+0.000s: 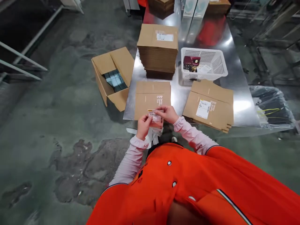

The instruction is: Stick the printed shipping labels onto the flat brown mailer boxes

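My left hand (143, 127) and my right hand (169, 114) both pinch a small white-and-orange barcode label (155, 119) at the front edge of a steel table (241, 107). Crumpled white paper (152, 136) hangs below the hands. Just beyond them lies a flat brown cardboard mailer (152, 97) with white printing. To its right, a second flattened mailer (208, 104) carries a white barcode shipping label.
A tall stack of flat cartons (157, 50) stands on the table behind the mailers, beside a white plastic basket (203, 64) holding printed papers. An open carton (112, 78) of blue-grey items sits on the floor at left. A plastic bag (272, 107) lies at right.
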Demonstrator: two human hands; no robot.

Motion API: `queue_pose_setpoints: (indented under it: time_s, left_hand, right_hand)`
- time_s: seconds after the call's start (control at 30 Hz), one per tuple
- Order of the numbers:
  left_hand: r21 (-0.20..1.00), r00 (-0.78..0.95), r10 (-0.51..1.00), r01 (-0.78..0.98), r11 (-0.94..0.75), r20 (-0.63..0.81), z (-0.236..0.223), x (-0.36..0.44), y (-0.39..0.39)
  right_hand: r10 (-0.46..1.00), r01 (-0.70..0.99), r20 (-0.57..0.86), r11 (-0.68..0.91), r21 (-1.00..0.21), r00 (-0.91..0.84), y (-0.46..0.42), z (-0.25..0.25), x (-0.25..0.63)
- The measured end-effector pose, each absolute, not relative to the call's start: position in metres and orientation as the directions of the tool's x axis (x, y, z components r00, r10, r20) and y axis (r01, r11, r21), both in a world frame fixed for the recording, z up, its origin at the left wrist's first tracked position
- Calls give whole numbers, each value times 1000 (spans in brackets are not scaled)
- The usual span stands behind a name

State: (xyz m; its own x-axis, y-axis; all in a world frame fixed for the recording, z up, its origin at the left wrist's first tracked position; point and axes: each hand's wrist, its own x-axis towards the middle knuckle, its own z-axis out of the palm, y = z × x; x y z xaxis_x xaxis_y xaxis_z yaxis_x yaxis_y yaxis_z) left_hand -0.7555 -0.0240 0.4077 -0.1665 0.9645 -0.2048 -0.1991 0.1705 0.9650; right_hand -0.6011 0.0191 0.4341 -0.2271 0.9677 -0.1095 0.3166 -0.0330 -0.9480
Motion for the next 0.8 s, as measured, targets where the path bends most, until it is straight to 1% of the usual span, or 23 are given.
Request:
queue_pose_setpoints:
  time_s: [0.07,0.17,0.23,0.3,0.37,0.43,0.5,0.53,0.6,0.63,0.7,0.77,0.8]
  left_hand:
    - [971,-212,961,-193,139,-180,401,-750,-29]
    - [987,-316,938,-113,110,-141,389,-745,-31]
    - [990,-395,908,-76,120,-140,381,-745,-29]
    - [984,-415,893,-106,146,-177,372,-746,-25]
    - [955,-334,903,-211,209,-271,359,-748,-22]
    - [883,-191,896,-339,323,-401,343,-751,-25]
    - [781,-74,844,-428,454,-531,324,-754,-39]
    - [738,-40,813,-449,504,-581,316,-756,-50]
    - [689,-18,766,-453,566,-642,303,-760,-80]
    - [680,-20,752,-443,584,-659,300,-763,-96]
    - [681,-19,739,-404,610,-673,300,-771,-124]
    - [689,-18,739,-376,619,-673,310,-783,-138]
    - [702,-31,749,-374,606,-662,317,-789,-137]
  right_hand:
    - [959,411,-113,3,-912,-258,22,441,-602]
    - [959,494,-96,51,-868,-267,19,439,-605]
    - [960,494,-91,54,-868,-265,22,429,-606]
    - [952,456,-80,67,-887,-294,35,416,-608]
    - [957,449,-22,116,-886,-289,61,400,-613]
    - [976,521,49,155,-839,-213,95,384,-620]
    - [990,648,65,130,-751,-123,128,371,-626]
    - [995,712,52,101,-695,-90,143,366,-630]
    - [998,823,27,68,-564,-64,164,359,-636]
    - [995,864,31,101,-494,-98,169,357,-640]
    - [958,890,55,281,-359,-280,168,352,-647]
    - [859,823,47,504,-262,-510,148,346,-651]
    - [797,769,32,591,-241,-603,132,342,-652]
